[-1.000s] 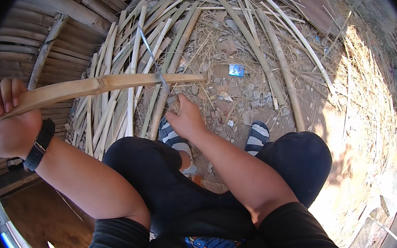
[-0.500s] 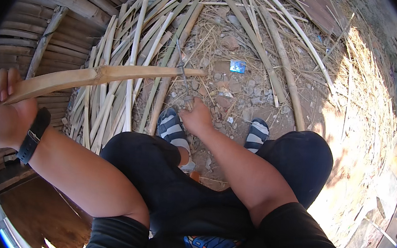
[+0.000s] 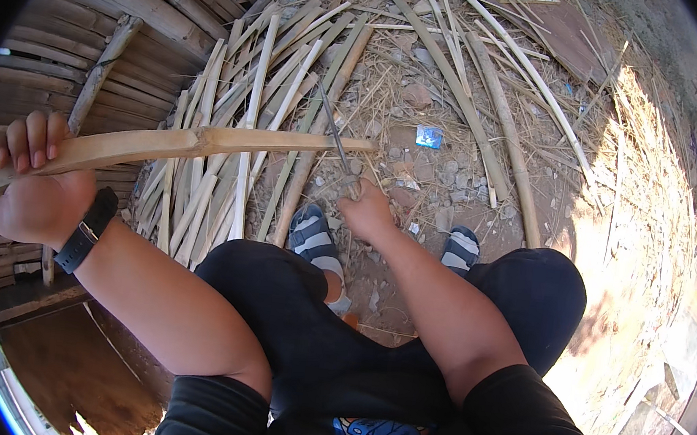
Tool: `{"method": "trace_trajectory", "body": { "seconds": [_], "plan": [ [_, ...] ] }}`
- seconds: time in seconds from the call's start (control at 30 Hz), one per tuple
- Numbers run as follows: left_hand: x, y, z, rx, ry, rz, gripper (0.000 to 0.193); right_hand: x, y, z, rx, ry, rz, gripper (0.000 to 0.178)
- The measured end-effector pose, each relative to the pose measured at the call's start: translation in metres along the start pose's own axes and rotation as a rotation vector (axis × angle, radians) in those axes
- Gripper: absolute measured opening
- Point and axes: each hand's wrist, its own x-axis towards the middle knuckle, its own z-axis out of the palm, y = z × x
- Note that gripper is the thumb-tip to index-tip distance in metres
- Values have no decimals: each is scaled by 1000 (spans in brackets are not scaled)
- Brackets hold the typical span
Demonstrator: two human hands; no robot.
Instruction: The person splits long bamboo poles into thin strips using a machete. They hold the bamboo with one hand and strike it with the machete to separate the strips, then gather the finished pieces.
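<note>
My left hand [image 3: 43, 177] is wrapped round the thick end of a long split bamboo strip [image 3: 144, 143], with a black watch on that wrist. The strip runs rightward across the view, a joint near its middle, and its thin end lies above my feet. My right hand [image 3: 364, 208] is closed round the handle of a knife [image 3: 336, 131] with a narrow, dark blade. That blade points up and to the left and crosses the strip near its thin end. Whether it has cut into the strip I cannot tell.
Many pale bamboo strips [image 3: 254, 123] lie heaped at left beside a slatted bamboo wall [image 3: 53, 42]. More long poles [image 3: 506, 132] rest on the stony, straw-strewn ground at right. A small blue packet [image 3: 428, 137] lies between. My sandalled feet [image 3: 313, 235] are just below.
The whole view has shifted slightly, so everything sits a little lower and further right. The knife still crosses the strip near its thin end, and both hands keep their holds.
</note>
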Motion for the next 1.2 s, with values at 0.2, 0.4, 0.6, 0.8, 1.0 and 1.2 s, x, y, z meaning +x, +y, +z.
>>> {"method": "trace_trajectory", "body": {
  "seconds": [0.2,0.4,0.6,0.8,1.0,1.2],
  "plan": [
    [-14,-8,51,-204,-275,-75,73,-24,-125,-26,219,54,-451,36],
    [-24,-16,84,-269,-327,-47,68,-45,-180,-67,349,-67,-603,35],
    [-28,-27,119,14,-123,54,86,-39,-197,-80,450,-280,-548,38],
    [-28,-29,134,181,114,34,93,-37,-200,-78,420,-110,-547,32],
    [-22,-50,133,234,194,-104,71,-26,-202,-92,456,117,-675,27],
    [-34,-115,111,482,-275,-481,52,-33,-222,-136,552,376,-650,26]
  ]
}}
